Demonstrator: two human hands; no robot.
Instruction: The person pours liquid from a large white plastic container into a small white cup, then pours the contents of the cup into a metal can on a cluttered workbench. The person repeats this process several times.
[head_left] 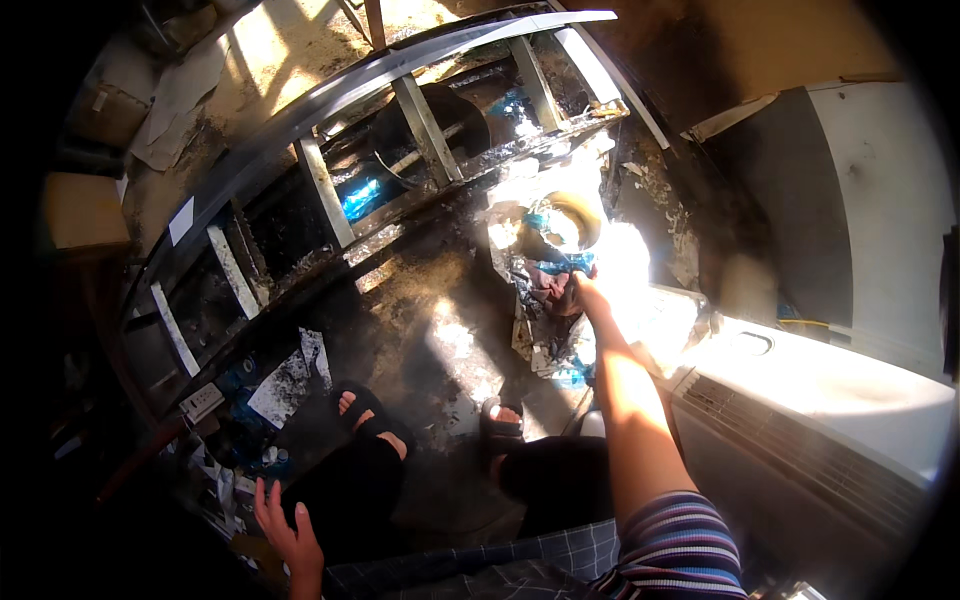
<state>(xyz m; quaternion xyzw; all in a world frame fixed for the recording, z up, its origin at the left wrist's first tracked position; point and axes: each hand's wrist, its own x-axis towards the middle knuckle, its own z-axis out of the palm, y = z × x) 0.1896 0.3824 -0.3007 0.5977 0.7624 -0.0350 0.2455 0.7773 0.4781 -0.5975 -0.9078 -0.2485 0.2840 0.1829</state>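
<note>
My right hand [585, 293] reaches forward into a sunlit heap of scraps on the floor, its fingers closed around a dark reddish rag [548, 285]. Just beyond it stands a round dark pot [562, 225] with a pale, glaring inside. My left hand [285, 530] hangs low at my left side, fingers spread, holding nothing, near my dark trouser leg. My feet in black sandals [372, 410] rest on the stained floor.
A long metal ladder-like frame [330, 185] lies across the floor at left and top. A white appliance with a grille [800, 440] stands at right, a white cabinet [880, 200] behind it. Cardboard boxes [85, 210] and paper scraps lie at left.
</note>
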